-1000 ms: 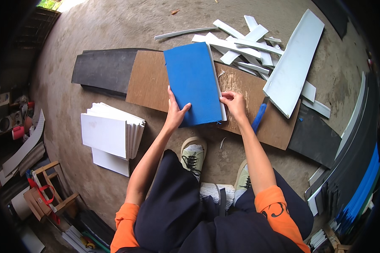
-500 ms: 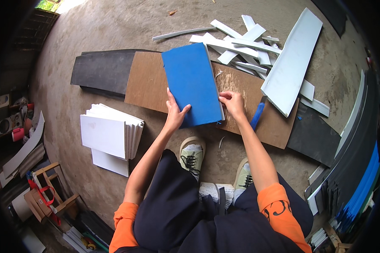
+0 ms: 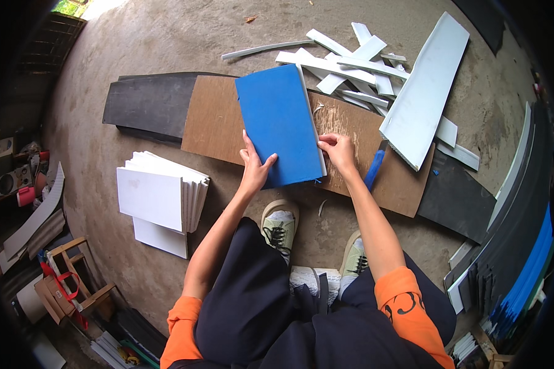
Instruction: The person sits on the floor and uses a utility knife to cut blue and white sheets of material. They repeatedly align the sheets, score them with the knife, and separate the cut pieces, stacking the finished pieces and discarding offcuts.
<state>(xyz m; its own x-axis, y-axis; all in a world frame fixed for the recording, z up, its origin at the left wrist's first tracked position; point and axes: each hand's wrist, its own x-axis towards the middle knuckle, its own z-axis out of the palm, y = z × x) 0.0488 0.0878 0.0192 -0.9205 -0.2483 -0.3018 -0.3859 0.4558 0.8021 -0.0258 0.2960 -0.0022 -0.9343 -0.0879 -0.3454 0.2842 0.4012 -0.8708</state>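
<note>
A blue rectangular foam sheet (image 3: pixel 274 123) with a white layer showing along its right edge lies tilted over a brown wooden board (image 3: pixel 212 117). My left hand (image 3: pixel 255 165) grips its lower left edge, thumb on the blue face and fingers along the side. At the right edge, low down, my right hand (image 3: pixel 338 150) pinches the border between thumb and bent forefinger; the fingertips partly hide what is between them. Just right of that hand, a slim blue tool (image 3: pixel 375 167) rests on the board. The wood beside the sheet is scratched and pale.
White offcut strips (image 3: pixel 357 67) are heaped beyond the board, next to a long white panel (image 3: pixel 428 92). A stack of white sheets (image 3: pixel 151 194) stands on the floor to the left. Black sheets (image 3: pixel 151 101) lie under the board. Blue and black sheets (image 3: pixel 529 264) line the right side.
</note>
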